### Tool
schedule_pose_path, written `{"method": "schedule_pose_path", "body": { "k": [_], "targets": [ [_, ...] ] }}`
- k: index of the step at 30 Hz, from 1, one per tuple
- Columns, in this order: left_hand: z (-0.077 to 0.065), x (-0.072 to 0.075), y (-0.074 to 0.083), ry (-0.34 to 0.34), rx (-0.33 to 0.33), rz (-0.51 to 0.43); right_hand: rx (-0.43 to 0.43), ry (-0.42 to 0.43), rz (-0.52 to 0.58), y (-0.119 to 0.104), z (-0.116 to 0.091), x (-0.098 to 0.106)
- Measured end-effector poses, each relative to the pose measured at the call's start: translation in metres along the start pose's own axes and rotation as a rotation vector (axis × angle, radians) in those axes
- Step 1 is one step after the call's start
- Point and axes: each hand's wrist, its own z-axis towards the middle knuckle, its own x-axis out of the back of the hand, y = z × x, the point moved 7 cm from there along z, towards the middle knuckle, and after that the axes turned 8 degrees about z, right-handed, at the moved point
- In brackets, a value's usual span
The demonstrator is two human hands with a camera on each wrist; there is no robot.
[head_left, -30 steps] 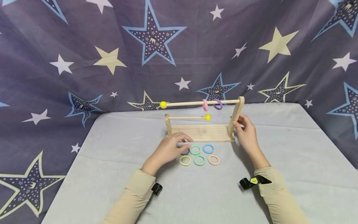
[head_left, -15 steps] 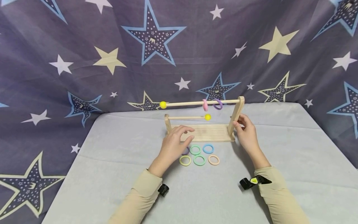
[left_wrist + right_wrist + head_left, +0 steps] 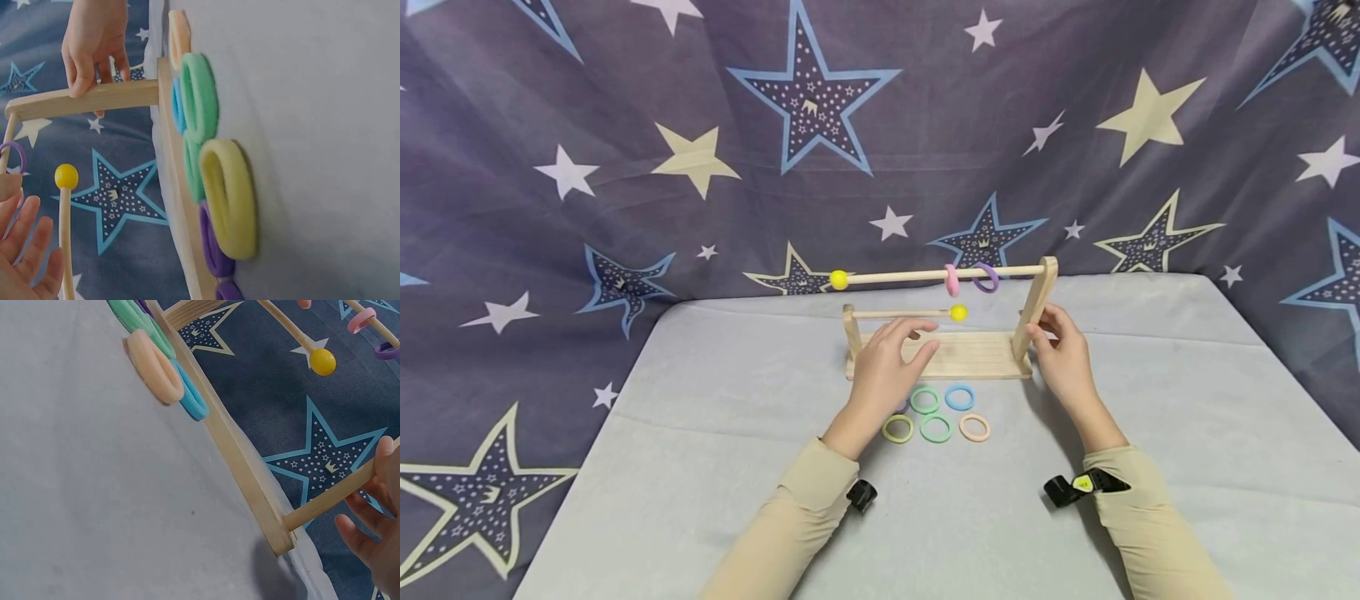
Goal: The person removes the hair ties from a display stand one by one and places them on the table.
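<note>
My right hand (image 3: 1063,354) grips the taller right upright (image 3: 1034,308) of a wooden stand (image 3: 947,354), thumb in front and fingers behind. My left hand (image 3: 883,371) is held over the stand's front left, below the shorter rod (image 3: 887,315), with thumb and fingers parted and nothing seen between them. On the longer upper rod (image 3: 895,277) hang a pink hair tie (image 3: 952,281) and a purple hair tie (image 3: 986,278). Yellow balls cap both rods. In the left wrist view, the left fingers (image 3: 28,250) are spread beside the shorter rod's ball (image 3: 66,177).
Before the stand lie a blue hair tie (image 3: 960,397), green ones (image 3: 936,428), a yellow one (image 3: 897,429) and a peach one (image 3: 975,428). Purple hair ties (image 3: 215,244) are mostly hidden by my left hand in the head view. A star-patterned cloth (image 3: 880,125) hangs behind the table.
My left hand has risen from beside the hair ties and moved right and away, over the stand's base, its fingers spreading. The right hand keeps its place on the upright.
</note>
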Motion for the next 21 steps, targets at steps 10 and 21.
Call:
{"method": "schedule_pose_path", "body": {
  "k": [10,21],
  "targets": [
    [0.013,0.001,0.007,0.088,0.030,-0.156,0.001,0.003,-0.013,0.000,0.000,0.000],
    [0.028,-0.001,0.012,0.133,0.112,-0.253,-0.008,0.001,-0.013,0.000,0.000,0.000]
  ]
}}
